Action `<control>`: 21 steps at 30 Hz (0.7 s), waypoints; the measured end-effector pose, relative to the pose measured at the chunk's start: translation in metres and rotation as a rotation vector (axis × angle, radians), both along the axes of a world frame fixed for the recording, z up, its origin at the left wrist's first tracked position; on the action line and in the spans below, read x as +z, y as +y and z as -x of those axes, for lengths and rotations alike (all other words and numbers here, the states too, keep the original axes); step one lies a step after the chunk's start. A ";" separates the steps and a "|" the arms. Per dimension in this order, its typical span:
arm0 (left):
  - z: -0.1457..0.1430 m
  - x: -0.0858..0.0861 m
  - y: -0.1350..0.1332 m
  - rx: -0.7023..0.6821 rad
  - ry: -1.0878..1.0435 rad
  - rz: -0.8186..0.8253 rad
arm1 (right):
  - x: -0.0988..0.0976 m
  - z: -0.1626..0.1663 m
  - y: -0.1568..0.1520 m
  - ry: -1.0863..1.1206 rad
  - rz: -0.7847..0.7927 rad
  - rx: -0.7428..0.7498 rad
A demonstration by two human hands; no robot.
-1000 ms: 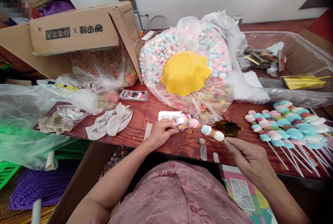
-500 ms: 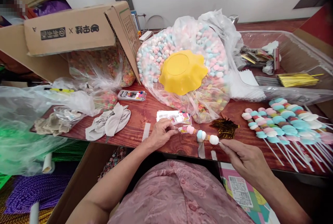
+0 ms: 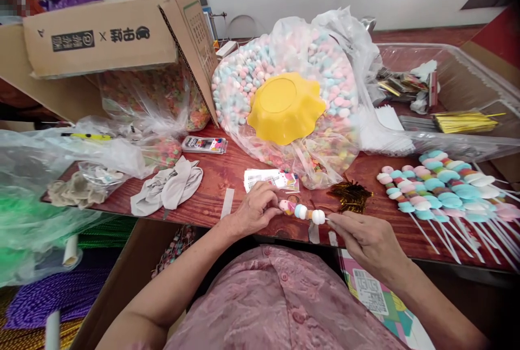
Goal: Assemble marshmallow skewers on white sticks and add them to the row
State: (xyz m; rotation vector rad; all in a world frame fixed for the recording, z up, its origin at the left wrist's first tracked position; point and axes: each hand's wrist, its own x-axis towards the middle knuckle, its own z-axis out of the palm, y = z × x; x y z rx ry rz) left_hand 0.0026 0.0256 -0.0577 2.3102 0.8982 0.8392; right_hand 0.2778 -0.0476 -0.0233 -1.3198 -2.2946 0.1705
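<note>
Between both hands I hold a candy skewer (image 3: 303, 212) with pink, blue and white marshmallow pieces, just above the near edge of the red wooden table (image 3: 219, 182). My left hand (image 3: 254, 210) pinches its tip end, fingers closed. My right hand (image 3: 361, 241) grips the stick end, fingers closed around it. A small stack of printed cards (image 3: 270, 179) lies just beyond my left hand, and a bundle of gold twist ties (image 3: 350, 195) lies beyond my right.
Several finished skewers (image 3: 442, 193) lie at the right. A big clear bag of marshmallows (image 3: 284, 63) with a yellow bowl (image 3: 286, 107) sits at centre back. A cardboard box (image 3: 109, 41), bags and grey cloth (image 3: 166, 190) fill the left; a clear tray (image 3: 447, 95) is back right.
Both hands have drawn the skewer down toward me and the table's near edge; the hands are closer together, and the candy pieces sit tighter along the stick.
</note>
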 end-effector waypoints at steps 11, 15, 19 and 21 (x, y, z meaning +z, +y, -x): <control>-0.012 0.017 -0.014 -0.103 0.211 0.037 | 0.015 0.003 0.004 -0.077 -0.183 0.038; -0.022 0.018 -0.019 -0.075 0.212 0.124 | 0.021 0.010 0.009 -0.163 -0.231 0.095; -0.024 0.021 -0.019 -0.042 0.288 0.127 | 0.026 0.014 0.016 -0.194 -0.075 0.160; -0.022 0.020 -0.018 -0.039 0.327 0.086 | 0.029 0.013 0.019 -0.176 -0.013 0.159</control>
